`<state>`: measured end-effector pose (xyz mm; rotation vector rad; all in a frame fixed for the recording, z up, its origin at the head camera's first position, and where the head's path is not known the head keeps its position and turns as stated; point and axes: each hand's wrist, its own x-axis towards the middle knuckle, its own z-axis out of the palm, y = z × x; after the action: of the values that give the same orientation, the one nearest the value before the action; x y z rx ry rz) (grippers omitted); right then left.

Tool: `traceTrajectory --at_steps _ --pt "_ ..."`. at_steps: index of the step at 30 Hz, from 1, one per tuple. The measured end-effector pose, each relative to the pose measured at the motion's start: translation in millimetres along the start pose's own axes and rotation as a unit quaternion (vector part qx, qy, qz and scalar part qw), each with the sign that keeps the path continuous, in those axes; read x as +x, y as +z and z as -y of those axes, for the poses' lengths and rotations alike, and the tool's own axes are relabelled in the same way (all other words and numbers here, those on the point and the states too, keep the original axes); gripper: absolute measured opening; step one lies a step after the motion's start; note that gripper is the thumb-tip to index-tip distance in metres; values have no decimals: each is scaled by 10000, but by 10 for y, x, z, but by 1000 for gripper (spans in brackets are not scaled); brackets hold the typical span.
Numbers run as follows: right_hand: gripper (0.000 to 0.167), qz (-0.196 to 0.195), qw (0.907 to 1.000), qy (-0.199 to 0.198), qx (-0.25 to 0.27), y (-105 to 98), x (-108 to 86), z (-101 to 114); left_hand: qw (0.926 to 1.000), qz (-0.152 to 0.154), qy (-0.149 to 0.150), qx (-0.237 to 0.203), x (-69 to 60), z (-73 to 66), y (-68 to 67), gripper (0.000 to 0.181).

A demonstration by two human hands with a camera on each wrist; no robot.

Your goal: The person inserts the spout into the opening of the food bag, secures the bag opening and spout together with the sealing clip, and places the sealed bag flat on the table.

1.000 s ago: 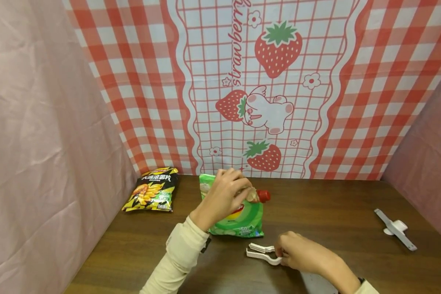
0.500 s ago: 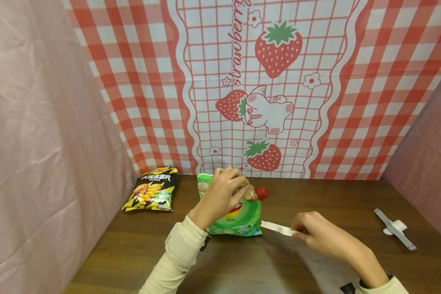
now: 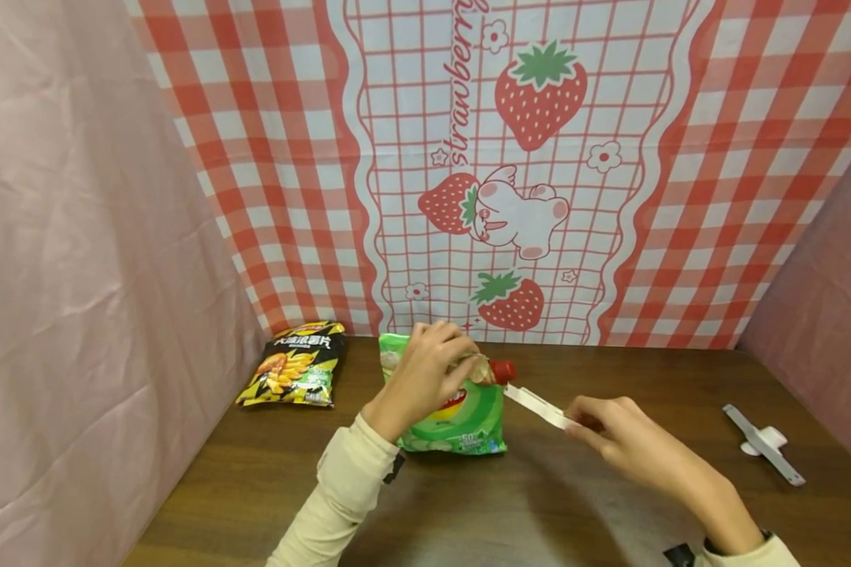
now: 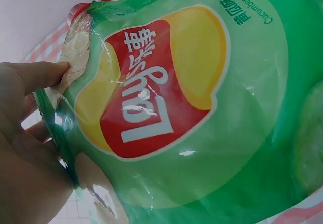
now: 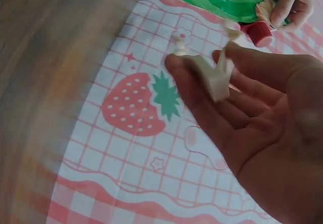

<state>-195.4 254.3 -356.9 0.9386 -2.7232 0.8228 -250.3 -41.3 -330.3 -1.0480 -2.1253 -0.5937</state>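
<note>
My left hand point(image 3: 429, 378) grips the top edge of a green Lay's cucumber-flavor chip bag point(image 3: 461, 429), which stands upright on the table. In the left wrist view, the thumb lies on the front of the chip bag point(image 4: 252, 148) and the other fingers go behind it. A red, rounded end point(image 3: 502, 372) sticks out at the bag's top right. My right hand point(image 3: 631, 441) pinches a white bag clip point(image 3: 539, 406) between thumb and fingers. The clip's far tip reaches close to the red end; contact cannot be told. In the right wrist view, the clip point(image 5: 219, 82) has its arms spread.
A black and yellow chip bag point(image 3: 294, 366) lies at the table's back left. Another clip, grey and white point(image 3: 764, 442), rests on the right of the wooden table point(image 3: 652, 378). A checked strawberry cloth point(image 3: 539, 299) hangs behind, with pink cloths at both sides.
My right hand has raised the white clip and carried it right and away from me, turning it toward the bag's top. The left hand and green chip bag have shifted only slightly left.
</note>
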Motion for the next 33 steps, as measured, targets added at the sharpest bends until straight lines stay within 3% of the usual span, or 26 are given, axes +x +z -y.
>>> traceTrajectory --at_steps 7,17,22,29,33 --pt "10 -818 9956 -389 -258 -20 5 63 9995 -92 -174 -249 19 -24 -57 4" --pt "25 -1496 9796 -1096 -768 76 60 13 9993 -28 -233 -284 14 -50 -72 5" --pt "24 -1333 9827 -1000 -810 33 47 19 9991 -74 -266 -313 25 -50 -83 5" --pt "18 -710 9932 -796 -471 -73 -25 70 9986 -61 -395 -338 16 -21 -86 5" --pt "23 -774 9926 -901 -235 -84 -30 113 9987 -23 -401 -313 9 -35 -81 5"
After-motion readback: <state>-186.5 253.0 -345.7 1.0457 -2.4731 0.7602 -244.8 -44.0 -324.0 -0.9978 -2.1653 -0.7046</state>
